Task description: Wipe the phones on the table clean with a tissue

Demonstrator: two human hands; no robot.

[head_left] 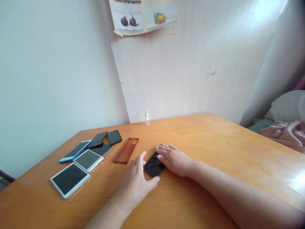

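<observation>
Far part of the black phone is being covered by the right hand, so its top edge can't be read; a pale bit under those fingertips can't be identified. Phone is lying on the desk, between both hands. Right hand is being laid flat, fingers extended. Left hand is being held wide, thumb and fingers spread about the phone's near end; whether contact is being made can't be told. Right forearm is being cut off by the frame.

Desk: orange-brown wood, glare at right. An amber case is lying left of the phone. Farther left, two white tablets, a blue-edged tablet and dark devices are being bunched, partly overlapped. Small pump bottle is standing at the back edge.

Room: fruit pictures, cropped at top, are being carried by a pale board. Pinkish cloth at right is being cropped.
</observation>
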